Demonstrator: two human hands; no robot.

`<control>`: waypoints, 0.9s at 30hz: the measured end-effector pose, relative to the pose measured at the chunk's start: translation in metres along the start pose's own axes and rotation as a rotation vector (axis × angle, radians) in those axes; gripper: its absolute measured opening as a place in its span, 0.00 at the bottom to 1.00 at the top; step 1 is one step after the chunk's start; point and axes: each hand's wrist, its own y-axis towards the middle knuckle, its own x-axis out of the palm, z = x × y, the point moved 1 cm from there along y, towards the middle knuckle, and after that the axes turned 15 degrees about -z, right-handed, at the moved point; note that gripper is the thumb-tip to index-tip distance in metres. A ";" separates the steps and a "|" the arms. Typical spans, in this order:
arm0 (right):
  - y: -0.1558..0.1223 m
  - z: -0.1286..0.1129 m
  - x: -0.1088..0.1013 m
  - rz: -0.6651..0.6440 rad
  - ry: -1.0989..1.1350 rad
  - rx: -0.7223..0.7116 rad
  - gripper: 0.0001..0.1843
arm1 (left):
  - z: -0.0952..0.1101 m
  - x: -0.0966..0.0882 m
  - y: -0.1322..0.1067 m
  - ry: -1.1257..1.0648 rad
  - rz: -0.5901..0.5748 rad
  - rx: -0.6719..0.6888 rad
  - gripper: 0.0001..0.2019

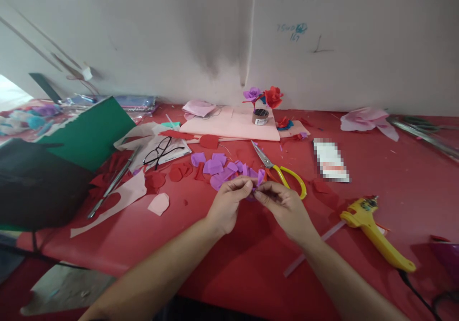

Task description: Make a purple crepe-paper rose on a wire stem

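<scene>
My left hand [229, 201] and my right hand [283, 206] meet over the red table [251, 254], fingers pinched together on a small purple paper petal [258, 177] held between them. Just beyond my fingers lies a scatter of several purple paper petals [218, 165] and red petals [179, 172]. Yellow-handled scissors [283, 170] lie right behind my right hand, blades pointing away.
A yellow glue gun [376, 232] lies at the right with its cord. Glasses [159, 152] rest on white paper at left, near green card [89, 132] and black card [32, 187]. A cup with paper flowers [261, 103] stands on pink sheets by the wall.
</scene>
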 end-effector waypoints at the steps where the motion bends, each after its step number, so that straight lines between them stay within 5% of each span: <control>1: 0.000 0.001 0.000 -0.015 0.035 0.000 0.06 | 0.000 -0.001 0.001 -0.001 -0.026 -0.001 0.08; 18: -0.004 -0.002 -0.003 -0.123 0.044 -0.008 0.05 | 0.008 -0.009 0.007 -0.021 -0.194 -0.155 0.13; 27: -0.004 -0.008 0.000 -0.141 -0.083 -0.053 0.04 | 0.011 -0.008 0.006 0.074 -0.253 -0.007 0.10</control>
